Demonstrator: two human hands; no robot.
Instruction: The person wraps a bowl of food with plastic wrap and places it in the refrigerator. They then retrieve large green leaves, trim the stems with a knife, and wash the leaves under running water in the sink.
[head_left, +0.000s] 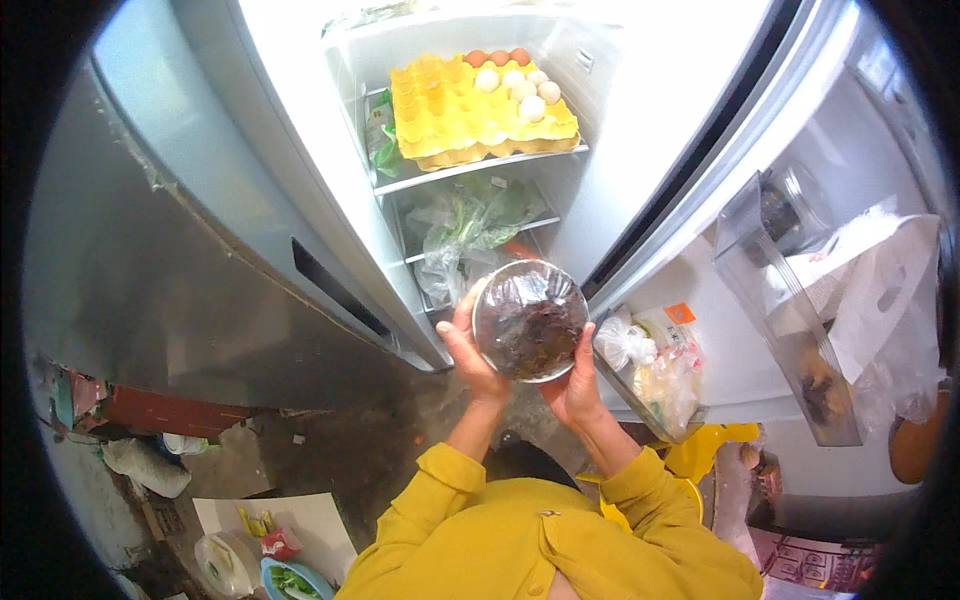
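Between my two hands is a round bowl (532, 321) with dark food in it, its top covered by shiny clear plastic film. My left hand (474, 349) grips its left side, and my right hand (576, 379) holds the lower right side. The bowl is in front of the lower part of an open refrigerator (600, 112). Behind the bowl, a clear plastic bag of green vegetables (472, 225) lies on a lower shelf. Higher up, a yellow egg tray (442, 112) carries several white and brown eggs and rests on a shelf (480, 171).
The open right door (720, 330) has a clear shelf bin (787, 315) with a jar (784, 206) and bags, and a lower bin of bagged food (664, 367). At left stands a grey door panel (187, 300). A blue bowl of greens (296, 579) sits lower left.
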